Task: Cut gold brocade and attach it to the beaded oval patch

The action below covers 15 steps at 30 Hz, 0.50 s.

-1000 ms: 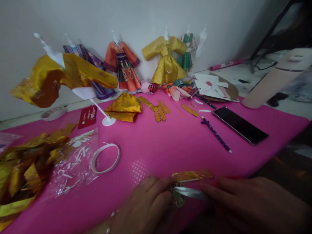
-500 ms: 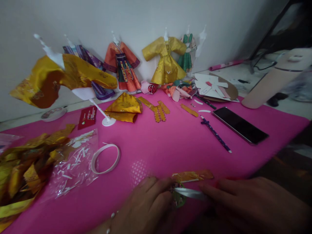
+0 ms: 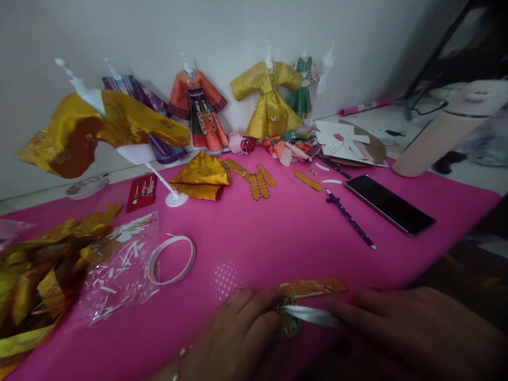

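Observation:
At the front edge of the table, my left hand (image 3: 242,330) pinches a small green patterned piece (image 3: 291,325), partly hidden by my fingers. My right hand (image 3: 416,323) is closed on a pair of scissors (image 3: 313,315). Their silver blades point left and meet the green piece; a bit of red handle shows beside my fingers. Just beyond the blades lies a gold fabric strip (image 3: 317,286) with a pale lower edge. Blur and shadow hide the exact cut line.
A roll of white tape (image 3: 191,259) lies left of centre, by a plastic bag of white scraps (image 3: 119,275) and gold fabric scraps (image 3: 55,288). A purple pencil (image 3: 351,219), a phone (image 3: 391,203) and a bottle (image 3: 432,135) are at right. Dressed doll stands (image 3: 198,106) line the wall.
The green piece has tilted slightly and looks darker at the blades. Both hands stay almost in place.

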Motion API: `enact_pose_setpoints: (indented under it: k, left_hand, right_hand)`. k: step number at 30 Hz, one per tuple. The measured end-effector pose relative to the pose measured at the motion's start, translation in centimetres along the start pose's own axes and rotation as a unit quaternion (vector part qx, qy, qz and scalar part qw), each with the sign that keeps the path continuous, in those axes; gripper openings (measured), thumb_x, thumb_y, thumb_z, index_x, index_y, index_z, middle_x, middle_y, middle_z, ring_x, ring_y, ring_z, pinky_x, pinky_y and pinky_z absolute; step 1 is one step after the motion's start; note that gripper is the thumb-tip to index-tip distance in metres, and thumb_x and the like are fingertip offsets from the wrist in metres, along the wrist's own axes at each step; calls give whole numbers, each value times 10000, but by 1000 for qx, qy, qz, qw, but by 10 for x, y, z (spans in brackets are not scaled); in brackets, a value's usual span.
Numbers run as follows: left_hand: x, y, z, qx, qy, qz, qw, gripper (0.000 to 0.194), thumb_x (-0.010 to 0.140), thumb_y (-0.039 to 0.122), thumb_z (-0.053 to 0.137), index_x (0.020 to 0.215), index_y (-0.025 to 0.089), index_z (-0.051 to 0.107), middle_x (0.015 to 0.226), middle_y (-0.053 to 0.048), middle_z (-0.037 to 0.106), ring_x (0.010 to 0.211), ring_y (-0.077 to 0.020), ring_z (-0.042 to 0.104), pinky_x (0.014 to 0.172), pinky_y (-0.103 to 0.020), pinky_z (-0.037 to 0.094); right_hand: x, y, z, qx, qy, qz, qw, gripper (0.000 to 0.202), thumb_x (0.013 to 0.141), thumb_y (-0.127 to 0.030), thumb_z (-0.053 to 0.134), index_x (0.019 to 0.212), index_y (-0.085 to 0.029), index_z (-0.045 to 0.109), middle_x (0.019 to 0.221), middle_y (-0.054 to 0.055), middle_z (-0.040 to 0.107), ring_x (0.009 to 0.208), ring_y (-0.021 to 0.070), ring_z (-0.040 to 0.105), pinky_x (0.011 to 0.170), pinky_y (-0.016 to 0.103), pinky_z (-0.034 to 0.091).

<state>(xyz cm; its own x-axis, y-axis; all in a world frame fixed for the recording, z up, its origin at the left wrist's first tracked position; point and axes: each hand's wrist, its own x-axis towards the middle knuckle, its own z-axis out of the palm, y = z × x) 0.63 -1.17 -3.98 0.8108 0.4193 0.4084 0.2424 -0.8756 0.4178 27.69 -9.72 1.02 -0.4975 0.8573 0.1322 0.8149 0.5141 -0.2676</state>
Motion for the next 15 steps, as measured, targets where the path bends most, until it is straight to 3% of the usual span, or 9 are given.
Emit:
enact_pose_setpoints:
  k: [15]
  left_hand:
    - [-2,2,0,15,-3,-5,1000,93,959,174,588,1049,175,615,1149,-90,700,924,-213,651,754,-351,549]
  right_hand:
    - [5,-2,-3,37,11,13,999,647,795,-78,478,1392,-328,461,941,-52,752,622,163,715,474,281,509]
